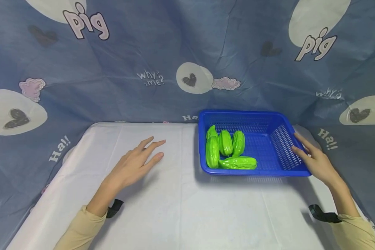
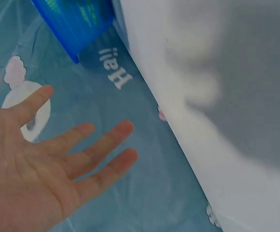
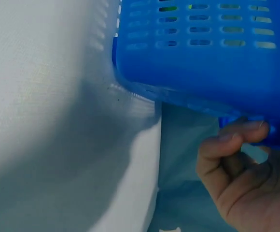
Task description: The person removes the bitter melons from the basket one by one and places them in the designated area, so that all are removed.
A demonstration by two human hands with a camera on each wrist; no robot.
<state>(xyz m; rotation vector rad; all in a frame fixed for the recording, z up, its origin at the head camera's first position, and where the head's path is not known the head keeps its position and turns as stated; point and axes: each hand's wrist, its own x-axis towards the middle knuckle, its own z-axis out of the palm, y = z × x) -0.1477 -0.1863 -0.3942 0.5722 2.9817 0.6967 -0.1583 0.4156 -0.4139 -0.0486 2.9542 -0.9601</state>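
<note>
Blue basket (image 1: 258, 144) | right hand (image 1: 319, 164) grips it | left hand (image 1: 135, 160) spread, holding nothing (hands well apart)

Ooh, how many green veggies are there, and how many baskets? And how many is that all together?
Green bitter melons: 5
Blue plastic basket: 1
Total: 6

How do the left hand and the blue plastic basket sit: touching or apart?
Apart. The head view shows a strip of white table surface between the left hand and the left side of the blue plastic basket.
</note>
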